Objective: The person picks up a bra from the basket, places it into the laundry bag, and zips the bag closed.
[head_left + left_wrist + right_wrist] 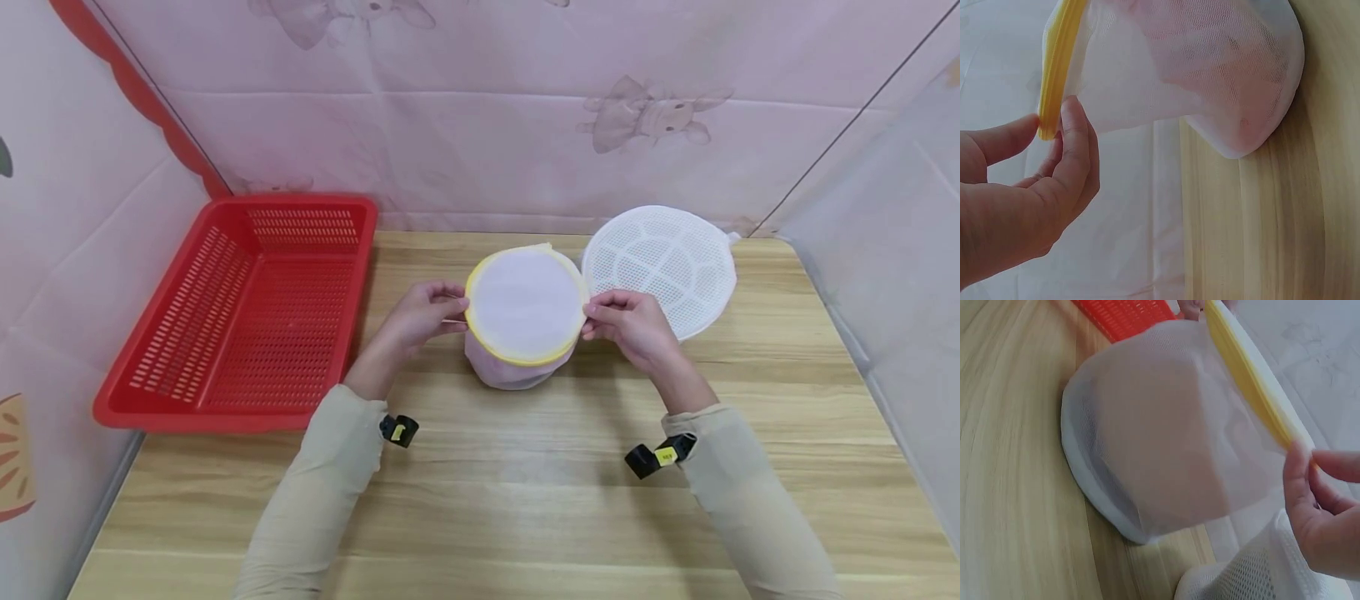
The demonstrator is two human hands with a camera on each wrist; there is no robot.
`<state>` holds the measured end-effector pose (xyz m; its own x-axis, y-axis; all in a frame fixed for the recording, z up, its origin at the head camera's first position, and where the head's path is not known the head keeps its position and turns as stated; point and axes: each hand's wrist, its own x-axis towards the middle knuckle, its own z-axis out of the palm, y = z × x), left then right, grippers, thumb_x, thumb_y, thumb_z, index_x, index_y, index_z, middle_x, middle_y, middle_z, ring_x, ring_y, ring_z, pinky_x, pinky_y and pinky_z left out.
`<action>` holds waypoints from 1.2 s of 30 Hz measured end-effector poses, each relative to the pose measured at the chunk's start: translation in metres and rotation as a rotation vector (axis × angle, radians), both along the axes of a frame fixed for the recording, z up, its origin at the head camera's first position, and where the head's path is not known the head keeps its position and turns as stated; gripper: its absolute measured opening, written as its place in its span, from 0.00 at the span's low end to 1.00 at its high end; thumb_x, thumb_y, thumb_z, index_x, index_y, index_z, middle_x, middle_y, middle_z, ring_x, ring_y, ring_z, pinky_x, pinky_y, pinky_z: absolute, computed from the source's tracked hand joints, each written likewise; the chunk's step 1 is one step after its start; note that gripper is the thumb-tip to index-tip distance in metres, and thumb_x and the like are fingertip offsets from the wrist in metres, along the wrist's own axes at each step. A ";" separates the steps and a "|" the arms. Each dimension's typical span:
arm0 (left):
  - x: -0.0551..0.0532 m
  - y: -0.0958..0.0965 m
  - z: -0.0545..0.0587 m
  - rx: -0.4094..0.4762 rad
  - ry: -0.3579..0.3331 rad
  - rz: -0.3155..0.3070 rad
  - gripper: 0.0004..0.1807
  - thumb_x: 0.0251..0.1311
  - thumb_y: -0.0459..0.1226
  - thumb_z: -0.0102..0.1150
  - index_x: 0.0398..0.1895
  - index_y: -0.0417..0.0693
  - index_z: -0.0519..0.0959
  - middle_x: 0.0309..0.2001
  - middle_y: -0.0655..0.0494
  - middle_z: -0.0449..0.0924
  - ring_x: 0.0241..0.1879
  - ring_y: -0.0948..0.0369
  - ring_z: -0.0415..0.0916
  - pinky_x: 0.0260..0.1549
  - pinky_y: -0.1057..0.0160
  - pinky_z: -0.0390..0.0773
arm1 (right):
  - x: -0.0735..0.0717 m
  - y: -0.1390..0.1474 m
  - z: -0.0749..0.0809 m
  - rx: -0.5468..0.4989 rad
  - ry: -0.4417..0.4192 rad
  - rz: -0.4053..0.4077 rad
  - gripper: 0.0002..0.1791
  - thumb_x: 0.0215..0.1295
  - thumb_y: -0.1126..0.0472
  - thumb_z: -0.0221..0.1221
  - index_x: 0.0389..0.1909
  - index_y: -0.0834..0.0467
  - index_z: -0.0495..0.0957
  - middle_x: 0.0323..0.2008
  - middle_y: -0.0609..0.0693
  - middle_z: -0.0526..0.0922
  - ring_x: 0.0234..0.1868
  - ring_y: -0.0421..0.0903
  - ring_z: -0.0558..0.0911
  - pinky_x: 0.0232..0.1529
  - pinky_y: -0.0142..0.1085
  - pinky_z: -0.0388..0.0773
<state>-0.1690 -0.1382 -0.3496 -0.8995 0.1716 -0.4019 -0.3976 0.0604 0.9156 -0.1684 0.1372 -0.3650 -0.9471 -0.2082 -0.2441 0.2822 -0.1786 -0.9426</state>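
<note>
A round mesh laundry bag with a white top and a yellow rim stands on the table, its top tilted toward me. My left hand pinches the left side of that rim between thumb and fingers. On the opposite side, the thumb and fingers of my right hand pinch the rim too. Through the mesh, the left wrist view shows something pinkish inside the bag; its kind cannot be made out. The yellow band runs along the upper edge in the right wrist view.
At the left lies a red plastic basket with slotted walls. A second, white mesh bag with a round top stands close behind my right hand. The wooden table meets a curtain-like pink backdrop at the back.
</note>
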 end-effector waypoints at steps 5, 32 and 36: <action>-0.001 0.000 -0.002 -0.012 -0.013 0.014 0.15 0.63 0.28 0.48 0.51 0.28 0.66 0.43 0.42 0.72 0.35 0.60 0.74 0.41 0.62 0.78 | -0.002 0.004 -0.002 0.068 -0.009 0.080 0.04 0.61 0.74 0.53 0.29 0.64 0.75 0.24 0.53 0.78 0.22 0.44 0.78 0.27 0.33 0.79; 0.001 0.007 -0.012 -0.010 -0.006 -0.024 0.14 0.63 0.27 0.48 0.50 0.27 0.67 0.35 0.45 0.74 0.32 0.60 0.74 0.39 0.63 0.78 | -0.002 0.015 -0.008 0.309 -0.082 0.182 0.11 0.63 0.65 0.55 0.37 0.72 0.72 0.22 0.57 0.80 0.20 0.45 0.80 0.22 0.34 0.79; 0.002 0.008 -0.012 -0.008 -0.014 -0.019 0.14 0.63 0.28 0.48 0.50 0.27 0.67 0.36 0.44 0.74 0.32 0.60 0.74 0.39 0.63 0.78 | -0.001 0.017 -0.005 0.335 -0.091 0.190 0.14 0.63 0.63 0.56 0.38 0.74 0.72 0.22 0.58 0.81 0.20 0.47 0.81 0.22 0.35 0.79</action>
